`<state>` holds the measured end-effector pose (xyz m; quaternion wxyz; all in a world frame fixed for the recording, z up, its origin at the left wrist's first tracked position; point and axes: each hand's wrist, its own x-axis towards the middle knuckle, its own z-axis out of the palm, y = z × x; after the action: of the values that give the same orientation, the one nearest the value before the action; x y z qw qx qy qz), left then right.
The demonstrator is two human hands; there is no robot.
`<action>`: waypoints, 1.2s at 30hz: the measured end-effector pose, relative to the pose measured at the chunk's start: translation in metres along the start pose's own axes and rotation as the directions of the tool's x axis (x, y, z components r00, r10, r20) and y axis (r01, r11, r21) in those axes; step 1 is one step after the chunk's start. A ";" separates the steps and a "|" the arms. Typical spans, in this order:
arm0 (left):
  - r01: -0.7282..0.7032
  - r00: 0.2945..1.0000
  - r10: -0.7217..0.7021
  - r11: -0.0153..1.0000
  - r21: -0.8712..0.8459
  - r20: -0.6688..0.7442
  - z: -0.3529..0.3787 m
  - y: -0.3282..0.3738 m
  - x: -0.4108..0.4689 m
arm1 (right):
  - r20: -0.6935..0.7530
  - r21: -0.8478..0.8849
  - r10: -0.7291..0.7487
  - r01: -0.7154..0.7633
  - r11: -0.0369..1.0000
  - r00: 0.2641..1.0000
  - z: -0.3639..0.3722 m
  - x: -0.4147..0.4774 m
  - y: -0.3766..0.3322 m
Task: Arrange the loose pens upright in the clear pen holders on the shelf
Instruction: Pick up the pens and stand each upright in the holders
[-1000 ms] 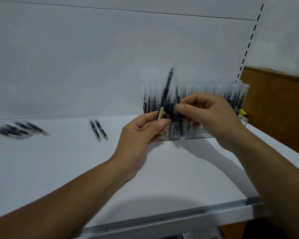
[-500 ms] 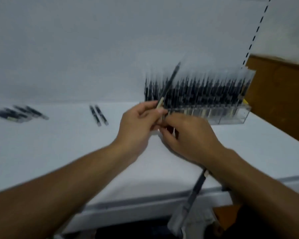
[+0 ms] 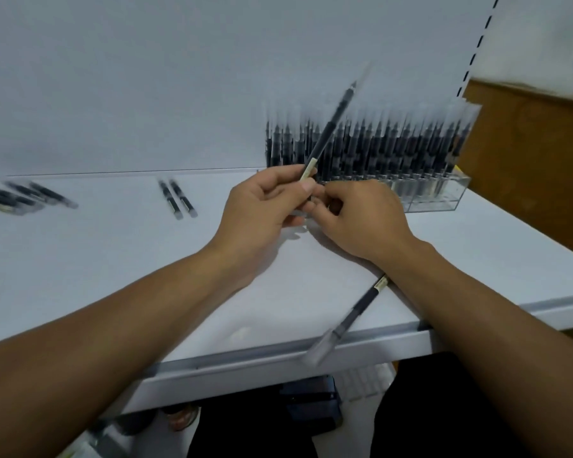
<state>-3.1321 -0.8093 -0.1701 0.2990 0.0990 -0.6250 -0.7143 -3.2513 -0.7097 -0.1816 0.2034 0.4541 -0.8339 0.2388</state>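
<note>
Black loose pens [image 3: 24, 198] lying flat on the shelf [image 3: 113, 276], left hand [image 3: 262, 209] pinching a slanted pen [image 3: 328, 130] with thumb and forefinger, right hand [image 3: 361, 219] curling round a second pen [image 3: 354, 315] under its wrist, packed clear pen holder [image 3: 444, 198] standing behind.

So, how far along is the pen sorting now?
Done: the clear holder already stands packed with upright pens. In hand: the left hand grips a raised pen; a second pen shows under the right hand, grip unclear. Left: two pens and a pile lying on the shelf.
</note>
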 end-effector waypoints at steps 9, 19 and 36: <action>-0.012 0.984 0.003 0.999 0.051 0.181 0.002 0.002 -0.006 | -0.016 0.487 0.177 -0.147 0.861 0.984 -0.018 0.000 0.017; 0.035 0.998 -0.035 0.999 0.005 0.059 -0.001 -0.001 0.000 | 0.551 0.520 -0.182 -0.165 0.838 0.815 -0.073 -0.016 0.022; 0.029 0.999 -0.031 0.999 -0.042 -0.032 -0.003 -0.001 0.001 | 0.675 0.353 -0.153 -0.134 0.926 0.722 -0.110 -0.022 0.027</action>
<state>-3.1321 -0.8124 -0.1709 0.3005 0.1138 -0.6035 -0.7297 -3.2500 -0.6185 -0.1113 -0.2124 0.5447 -0.7845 0.2067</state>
